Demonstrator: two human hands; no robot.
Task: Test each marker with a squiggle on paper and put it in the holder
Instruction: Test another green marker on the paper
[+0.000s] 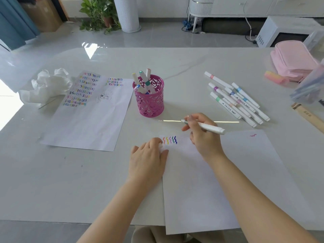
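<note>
My right hand grips a white marker, lifted just above the near sheet of paper, its tip end pointing left toward the holder. Several coloured squiggles sit at that sheet's top left corner. My left hand lies flat on the sheet's left edge and seems to have a small white cap tucked under its fingertips. The pink cut-out holder stands behind, with several markers upright in it. A pile of loose white markers lies to the right.
A second sheet covered in rows of squiggles lies to the left, with crumpled tissue beside it. A pink pouch, a pink-yellow eraser, a clear plastic case and a wooden ruler are at the right edge.
</note>
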